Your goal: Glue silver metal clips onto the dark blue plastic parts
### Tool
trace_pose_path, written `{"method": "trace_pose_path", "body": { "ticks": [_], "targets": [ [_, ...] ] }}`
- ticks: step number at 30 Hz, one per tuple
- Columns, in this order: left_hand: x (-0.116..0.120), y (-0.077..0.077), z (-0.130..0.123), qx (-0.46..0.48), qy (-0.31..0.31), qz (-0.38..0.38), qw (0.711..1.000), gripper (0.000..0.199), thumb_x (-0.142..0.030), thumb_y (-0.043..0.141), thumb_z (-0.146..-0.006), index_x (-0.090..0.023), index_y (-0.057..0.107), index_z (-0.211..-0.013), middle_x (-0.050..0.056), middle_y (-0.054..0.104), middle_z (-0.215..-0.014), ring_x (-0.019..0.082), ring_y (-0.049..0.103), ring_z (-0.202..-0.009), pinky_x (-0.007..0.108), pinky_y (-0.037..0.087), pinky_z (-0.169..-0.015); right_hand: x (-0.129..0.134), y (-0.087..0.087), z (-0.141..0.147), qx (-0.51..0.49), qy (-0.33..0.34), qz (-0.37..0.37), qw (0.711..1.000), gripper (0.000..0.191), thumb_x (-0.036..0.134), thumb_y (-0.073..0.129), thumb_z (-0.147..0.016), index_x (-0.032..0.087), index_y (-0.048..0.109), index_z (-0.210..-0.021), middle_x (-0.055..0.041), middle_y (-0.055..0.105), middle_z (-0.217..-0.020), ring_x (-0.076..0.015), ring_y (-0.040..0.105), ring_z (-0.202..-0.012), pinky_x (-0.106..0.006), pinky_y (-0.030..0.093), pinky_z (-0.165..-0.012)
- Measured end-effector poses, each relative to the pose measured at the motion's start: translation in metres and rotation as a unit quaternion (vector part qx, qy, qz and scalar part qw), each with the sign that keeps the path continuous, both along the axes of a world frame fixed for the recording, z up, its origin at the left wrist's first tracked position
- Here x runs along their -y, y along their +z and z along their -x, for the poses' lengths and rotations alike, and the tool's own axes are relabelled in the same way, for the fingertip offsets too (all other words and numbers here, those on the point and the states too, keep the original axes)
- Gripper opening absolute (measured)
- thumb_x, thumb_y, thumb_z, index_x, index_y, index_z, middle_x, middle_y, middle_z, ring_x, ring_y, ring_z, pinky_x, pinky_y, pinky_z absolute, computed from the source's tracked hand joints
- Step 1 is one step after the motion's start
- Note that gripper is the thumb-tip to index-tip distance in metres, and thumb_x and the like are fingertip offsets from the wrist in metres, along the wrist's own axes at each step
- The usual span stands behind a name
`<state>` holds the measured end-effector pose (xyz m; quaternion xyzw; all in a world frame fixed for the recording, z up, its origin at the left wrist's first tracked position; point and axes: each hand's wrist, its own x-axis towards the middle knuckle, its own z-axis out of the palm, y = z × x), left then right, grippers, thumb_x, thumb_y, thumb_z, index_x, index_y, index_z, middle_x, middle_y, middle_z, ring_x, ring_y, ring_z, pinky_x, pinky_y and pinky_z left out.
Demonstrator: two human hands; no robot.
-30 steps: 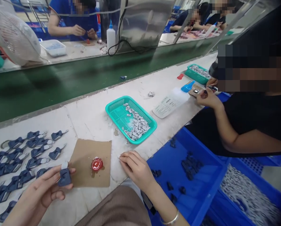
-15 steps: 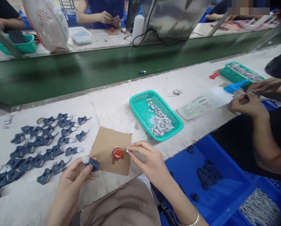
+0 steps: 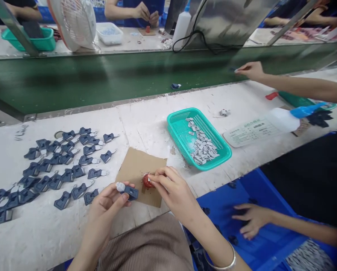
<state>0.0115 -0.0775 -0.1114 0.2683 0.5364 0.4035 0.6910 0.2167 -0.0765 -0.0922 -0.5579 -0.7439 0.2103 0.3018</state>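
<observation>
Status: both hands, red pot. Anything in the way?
Left hand holding dark-blue part. Right hand pinching small pale piece at red pot on cardboard. No obstruction seen; co-worker's lower hand off right, over blue bin.

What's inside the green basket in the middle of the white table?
The green basket holds lots of small grey-white pieces, heaped mostly toward its near right side. Some bare basket floor shows at the left. Whatever lies under the heap is covered, so I can't tell.
</observation>
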Motion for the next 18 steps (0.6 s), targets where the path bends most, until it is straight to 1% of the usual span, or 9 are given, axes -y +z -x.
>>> {"method": "trace_pose_path", "body": {
  "ticks": [3, 6, 10, 13, 15, 18],
  "targets": [
    [0.0, 0.002, -0.004, 0.009, -0.003, -0.013, 1.0, 0.03, -0.034, 0.081, -0.071, -0.02, 0.074, -0.097, 0.009, 0.077, -0.104, 0.022, 0.071, -0.092, 0.025, 0.057, -0.071, 0.0, 0.0, 0.001, 0.006, 0.002, -0.003, 1.0, 0.021, 0.018, 0.047, -0.099, 0.021, 0.068, -0.099, -0.0071, 0.063, -0.091, -0.0189, 0.059, -0.087, -0.033, 0.053, -0.074],
    [0.0, 0.003, -0.007, 0.018, -0.005, -0.021, 1.0, 0.027, -0.033, 0.08, -0.073, -0.02, 0.073, -0.096, 0.008, 0.076, -0.104, 0.02, 0.071, -0.091, 0.024, 0.057, -0.072, 0.001, -0.002, 0.001, 0.011, -0.004, -0.016, 1.0, 0.021, 0.018, 0.047, -0.099, 0.02, 0.068, -0.096, -0.007, 0.062, -0.089, -0.0188, 0.058, -0.085, -0.033, 0.052, -0.073],
    [0.001, 0.003, -0.01, 0.024, -0.011, -0.022, 0.999, 0.026, -0.031, 0.08, -0.073, -0.02, 0.073, -0.096, 0.008, 0.076, -0.105, 0.019, 0.071, -0.089, 0.025, 0.057, -0.073, 0.001, -0.004, 0.001, 0.008, 0.012, -0.014, 1.0, 0.021, 0.016, 0.047, -0.099, 0.019, 0.067, -0.099, -0.0073, 0.063, -0.092, -0.0184, 0.058, -0.086, -0.032, 0.052, -0.075],
    [0.001, 0.006, -0.014, 0.017, 0.001, -0.025, 1.0, 0.025, -0.03, 0.079, -0.073, -0.019, 0.073, -0.095, 0.008, 0.076, -0.105, 0.019, 0.071, -0.087, 0.026, 0.057, -0.075, 0.0, -0.003, 0.001, 0.01, 0.004, -0.014, 1.0, 0.02, 0.017, 0.047, -0.099, 0.019, 0.067, -0.098, -0.0073, 0.062, -0.09, -0.0189, 0.058, -0.086, -0.033, 0.052, -0.074],
    [0.001, 0.008, -0.017, 0.015, 0.009, -0.028, 0.999, 0.024, -0.029, 0.079, -0.073, -0.02, 0.072, -0.094, 0.008, 0.076, -0.103, 0.02, 0.072, -0.088, 0.027, 0.057, -0.078, 0.001, -0.002, 0.0, 0.01, 0.001, -0.01, 1.0, 0.021, 0.018, 0.047, -0.099, 0.02, 0.067, -0.097, -0.0069, 0.062, -0.089, -0.0191, 0.058, -0.085, -0.033, 0.052, -0.074],
    [0.001, 0.009, -0.02, 0.022, -0.001, -0.039, 0.999, 0.021, -0.026, 0.078, -0.073, -0.02, 0.071, -0.093, 0.007, 0.077, -0.1, 0.021, 0.072, -0.092, 0.029, 0.057, -0.083, 0.002, -0.001, -0.001, 0.005, 0.011, -0.001, 1.0, 0.021, 0.017, 0.046, -0.099, 0.021, 0.067, -0.099, -0.0069, 0.063, -0.091, -0.0191, 0.059, -0.087, -0.033, 0.052, -0.074]
  ]
}}
